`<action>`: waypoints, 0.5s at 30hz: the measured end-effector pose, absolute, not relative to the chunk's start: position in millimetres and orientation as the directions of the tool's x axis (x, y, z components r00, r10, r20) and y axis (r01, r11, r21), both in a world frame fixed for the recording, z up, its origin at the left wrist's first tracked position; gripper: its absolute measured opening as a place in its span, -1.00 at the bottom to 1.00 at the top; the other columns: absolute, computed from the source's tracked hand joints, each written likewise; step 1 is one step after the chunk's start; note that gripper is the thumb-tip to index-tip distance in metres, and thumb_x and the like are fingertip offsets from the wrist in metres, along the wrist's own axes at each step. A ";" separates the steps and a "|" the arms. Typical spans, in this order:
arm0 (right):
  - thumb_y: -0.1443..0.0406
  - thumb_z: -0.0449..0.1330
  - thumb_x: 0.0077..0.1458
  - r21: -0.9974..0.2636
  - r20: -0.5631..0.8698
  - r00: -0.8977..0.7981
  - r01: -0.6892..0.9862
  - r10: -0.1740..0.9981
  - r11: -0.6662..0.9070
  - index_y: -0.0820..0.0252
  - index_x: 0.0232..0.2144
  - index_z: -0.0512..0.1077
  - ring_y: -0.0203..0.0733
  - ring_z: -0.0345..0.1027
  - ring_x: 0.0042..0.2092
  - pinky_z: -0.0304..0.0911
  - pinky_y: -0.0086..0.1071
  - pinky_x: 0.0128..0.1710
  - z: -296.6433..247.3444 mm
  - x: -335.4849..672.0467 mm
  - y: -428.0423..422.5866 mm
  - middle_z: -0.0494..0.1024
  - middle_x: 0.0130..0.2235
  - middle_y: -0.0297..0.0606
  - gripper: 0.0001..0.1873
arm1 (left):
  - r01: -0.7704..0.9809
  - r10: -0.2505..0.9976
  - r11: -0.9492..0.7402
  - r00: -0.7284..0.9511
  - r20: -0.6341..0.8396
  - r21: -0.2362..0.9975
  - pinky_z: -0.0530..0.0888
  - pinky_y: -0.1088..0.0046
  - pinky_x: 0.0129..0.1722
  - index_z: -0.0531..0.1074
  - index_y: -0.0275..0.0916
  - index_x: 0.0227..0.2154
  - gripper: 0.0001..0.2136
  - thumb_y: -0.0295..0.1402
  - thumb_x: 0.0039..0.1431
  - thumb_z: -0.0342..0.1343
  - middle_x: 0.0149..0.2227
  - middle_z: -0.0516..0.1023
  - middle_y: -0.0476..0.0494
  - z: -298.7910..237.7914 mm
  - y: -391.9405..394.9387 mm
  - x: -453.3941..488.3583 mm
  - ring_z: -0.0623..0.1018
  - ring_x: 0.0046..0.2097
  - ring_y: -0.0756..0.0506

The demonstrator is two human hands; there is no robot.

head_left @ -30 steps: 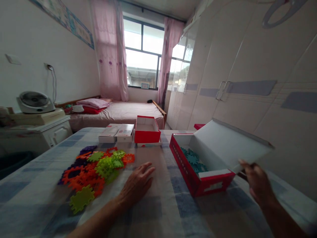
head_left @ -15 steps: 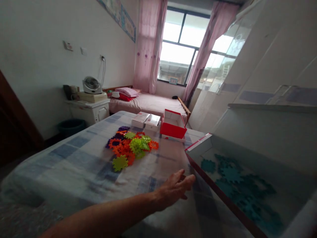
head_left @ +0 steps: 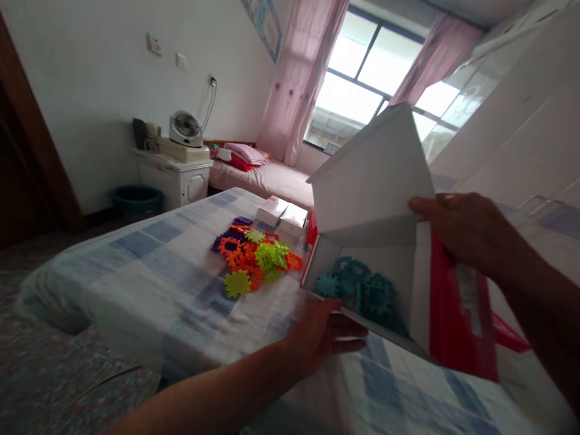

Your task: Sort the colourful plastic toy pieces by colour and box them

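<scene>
My left hand (head_left: 321, 338) is at the near lower rim of a red and white cardboard box (head_left: 453, 308), thumb over the edge and fingers underneath. My right hand (head_left: 466, 232) grips the same box at its upper right side, beside the raised white lid (head_left: 374, 169). The box is tilted towards the left above the bed-like checked surface. Teal notched plastic pieces (head_left: 376, 296) lie inside, gathered low in it. Left of the box sits a pile of orange, yellow-green and purple interlocking plastic pieces (head_left: 244, 260).
Small white boxes (head_left: 292, 219) stand behind the pile, on the checked cloth (head_left: 158, 290). Partly hidden behind the lidded box is a red box (head_left: 312, 226). Farther back are a bed (head_left: 285, 181), a white cabinet with a fan (head_left: 185, 127) and a dark bin (head_left: 136, 199).
The box with teal pieces has moved leftward into the middle of view and tilted. My right hand has come into view on it, and my left hand has closed on its rim.
</scene>
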State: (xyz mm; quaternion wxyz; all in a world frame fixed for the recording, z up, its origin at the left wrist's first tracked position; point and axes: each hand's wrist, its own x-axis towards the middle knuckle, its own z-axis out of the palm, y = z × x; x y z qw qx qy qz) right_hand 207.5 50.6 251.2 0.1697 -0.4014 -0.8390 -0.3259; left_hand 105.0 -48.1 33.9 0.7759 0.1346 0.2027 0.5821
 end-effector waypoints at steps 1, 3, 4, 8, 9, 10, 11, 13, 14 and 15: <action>0.33 0.00 0.10 0.515 0.495 -0.678 0.732 0.543 0.445 0.17 -0.50 0.36 -0.20 0.26 -0.43 0.03 -0.33 -0.42 252.6 192.5 49.7 0.45 -0.46 -0.21 -0.81 | -0.860 0.961 0.276 0.233 -0.151 0.429 0.46 0.31 -0.21 0.43 -0.40 -0.33 -0.73 -0.34 0.20 -0.12 -0.37 0.55 -0.27 32.9 -46.0 102.3 0.56 -0.33 -0.09; 0.37 0.02 0.10 0.707 0.337 -0.770 0.587 0.542 0.394 0.21 -0.39 0.38 -0.17 0.29 -0.39 0.00 -0.34 -0.42 254.7 163.7 47.3 0.47 -0.38 -0.16 -0.86 | -0.883 0.969 0.244 0.208 -0.132 0.401 0.45 0.36 -0.25 0.44 -0.41 -0.34 -0.73 -0.37 0.19 -0.13 -0.40 0.56 -0.25 30.0 -40.5 96.3 0.56 -0.37 -0.07; 0.38 0.02 0.11 0.765 0.296 -0.790 0.533 0.537 0.363 0.24 -0.35 0.38 -0.16 0.30 -0.37 -0.01 -0.34 -0.42 255.7 150.3 45.6 0.48 -0.35 -0.13 -0.86 | -0.894 0.974 0.226 0.192 -0.123 0.388 0.45 0.38 -0.28 0.43 -0.40 -0.35 -0.74 -0.38 0.17 -0.13 -0.42 0.56 -0.24 28.9 -37.6 92.7 0.56 -0.39 -0.06; 0.39 -0.08 0.18 0.875 0.194 -0.864 0.366 0.465 0.316 0.34 -0.26 0.36 -0.18 0.34 -0.29 0.01 -0.36 -0.39 264.6 106.8 36.0 0.49 -0.31 -0.10 -0.77 | -0.918 0.981 0.181 0.145 -0.125 0.354 0.45 0.43 -0.32 0.40 -0.38 -0.41 -0.77 -0.43 0.15 -0.15 -0.48 0.55 -0.18 34.3 -31.9 72.1 0.54 -0.46 -0.02; 0.38 -0.14 0.21 0.875 0.204 -0.874 0.365 0.441 0.319 0.37 -0.27 0.36 -0.18 0.35 -0.26 0.02 -0.37 -0.38 268.0 98.6 33.4 0.48 -0.30 -0.10 -0.72 | -0.922 0.986 0.155 0.124 -0.108 0.355 0.45 0.44 -0.33 0.39 -0.38 -0.41 -0.77 -0.44 0.15 -0.16 -0.48 0.55 -0.18 38.3 -32.6 65.7 0.54 -0.46 -0.02; 0.37 -0.21 0.24 0.869 0.225 -0.882 0.373 0.413 0.324 0.39 -0.28 0.36 -0.17 0.35 -0.22 0.03 -0.36 -0.36 271.4 91.3 31.0 0.48 -0.30 -0.09 -0.64 | -0.923 0.991 0.124 0.099 -0.086 0.363 0.45 0.45 -0.34 0.39 -0.37 -0.40 -0.77 -0.44 0.16 -0.17 -0.47 0.55 -0.18 42.7 -33.6 59.3 0.55 -0.45 -0.02; 0.36 -0.31 0.25 0.862 0.252 -0.888 0.387 0.385 0.328 0.42 -0.30 0.37 -0.15 0.34 -0.18 0.04 -0.35 -0.35 274.0 84.7 29.2 0.47 -0.29 -0.09 -0.54 | -0.923 0.995 0.093 0.074 -0.064 0.374 0.45 0.45 -0.36 0.38 -0.37 -0.39 -0.77 -0.43 0.16 -0.18 -0.47 0.55 -0.19 46.9 -34.5 53.1 0.55 -0.45 -0.03; 0.36 -0.44 0.25 0.853 0.286 -0.895 0.400 0.341 0.336 0.46 -0.31 0.37 -0.10 0.33 -0.11 0.06 -0.30 -0.32 275.5 73.0 27.7 0.46 -0.28 -0.06 -0.41 | -0.918 0.997 0.065 0.047 -0.054 0.391 0.44 0.45 -0.40 0.38 -0.37 -0.37 -0.75 -0.42 0.18 -0.20 -0.47 0.55 -0.19 52.4 -34.2 42.7 0.55 -0.46 -0.04; 0.36 -0.43 0.25 0.854 0.278 -0.901 0.390 0.333 0.344 0.47 -0.30 0.37 -0.08 0.32 -0.10 0.08 -0.28 -0.31 274.1 67.7 27.9 0.46 -0.28 -0.05 -0.42 | -0.917 0.996 0.082 0.059 -0.072 0.391 0.44 0.46 -0.41 0.38 -0.37 -0.37 -0.74 -0.42 0.18 -0.22 -0.48 0.54 -0.18 53.2 -32.6 38.8 0.54 -0.47 -0.03; 0.36 -0.38 0.26 0.858 0.259 -0.904 0.378 0.341 0.349 0.47 -0.30 0.38 -0.06 0.33 -0.10 0.10 -0.25 -0.30 271.4 62.7 28.3 0.46 -0.27 -0.04 -0.46 | -0.918 0.992 0.112 0.083 -0.093 0.380 0.44 0.47 -0.41 0.38 -0.38 -0.36 -0.74 -0.42 0.18 -0.22 -0.50 0.53 -0.18 52.7 -30.0 36.2 0.53 -0.48 -0.03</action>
